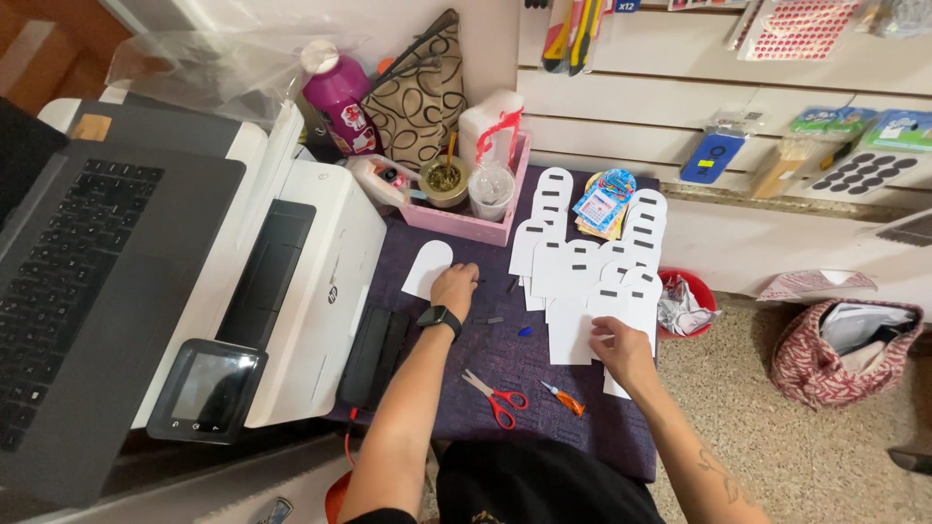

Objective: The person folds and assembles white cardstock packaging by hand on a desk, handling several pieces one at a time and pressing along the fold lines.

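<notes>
Card cutouts (582, 291) under flat right hand (621, 351); left hand (454, 287) fingers curled, scissors (495, 398) near.

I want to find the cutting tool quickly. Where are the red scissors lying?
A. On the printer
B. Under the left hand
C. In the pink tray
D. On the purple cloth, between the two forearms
D: the scissors lie flat on the purple cloth, between the forearms, nearer the body than the left hand and the right hand.
</notes>
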